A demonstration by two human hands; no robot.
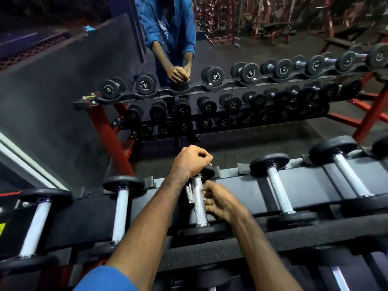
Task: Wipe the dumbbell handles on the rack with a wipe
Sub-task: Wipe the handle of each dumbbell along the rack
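The left hand (192, 161) sits on the far weight plate of the middle dumbbell (200, 203), its fingers curled down over the plate's top edge and gripping it, the thumb tucked toward the knuckles. Just below those fingers the knurled steel handle (199, 208) runs toward the camera, lying across the top shelf of the rack (310, 177). The right hand (222, 203) comes in from the right side of that handle; it is blurred, but its fingers are bent and closed around the bar from the right, with the fingertips reaching the metal about midway along it. A white wipe (190, 192) shows on the opposite side of the bar from the right palm, its folded edges sticking out just left of the handle and just below the left wrist; whether the right fingertips actually pinch it or only press it against the bar I cannot tell through the blur. To the left of the left hand's fingers, two more dumbbells (120, 208) rest on the same shelf, and to the right of the right hand another two (279, 190) lie side by side, all well apart from either hand. Beyond the left knuckles a mirror (63, 80) reflects the rack, the dumbbells and the person in a blue shirt.
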